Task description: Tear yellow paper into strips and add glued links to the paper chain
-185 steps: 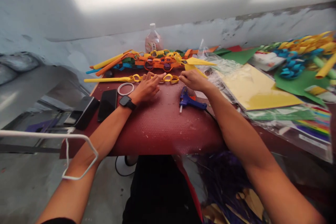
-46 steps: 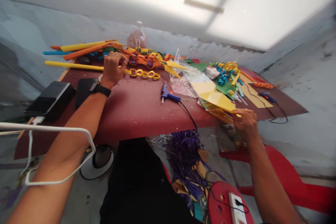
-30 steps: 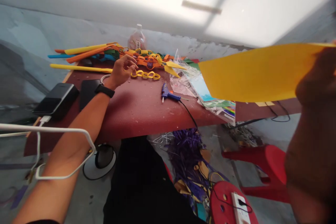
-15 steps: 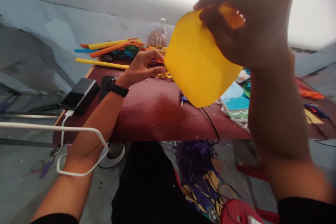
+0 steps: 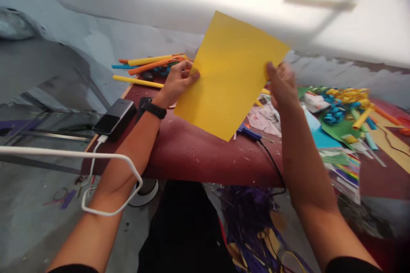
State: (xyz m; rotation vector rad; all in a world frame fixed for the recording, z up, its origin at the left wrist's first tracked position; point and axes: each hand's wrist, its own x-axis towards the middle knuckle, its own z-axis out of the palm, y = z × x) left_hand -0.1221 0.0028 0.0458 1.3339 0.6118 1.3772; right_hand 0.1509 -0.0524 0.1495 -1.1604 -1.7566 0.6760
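In the head view, both hands hold a yellow paper sheet (image 5: 229,74) up above the dark red worktop (image 5: 192,153), tilted so one corner points down. The left hand (image 5: 177,83) pinches the sheet's left edge with thumb in front; a black watch (image 5: 154,110) sits on that wrist. The right hand (image 5: 282,85) grips the sheet's right edge. Under the sheet's lower corner a blue glue gun (image 5: 248,132) lies on the worktop. A black phone (image 5: 115,117) rests near the left edge. Rolled paper sticks (image 5: 144,64) lie at the far side, and coloured paper scraps (image 5: 342,115) are heaped to the right.
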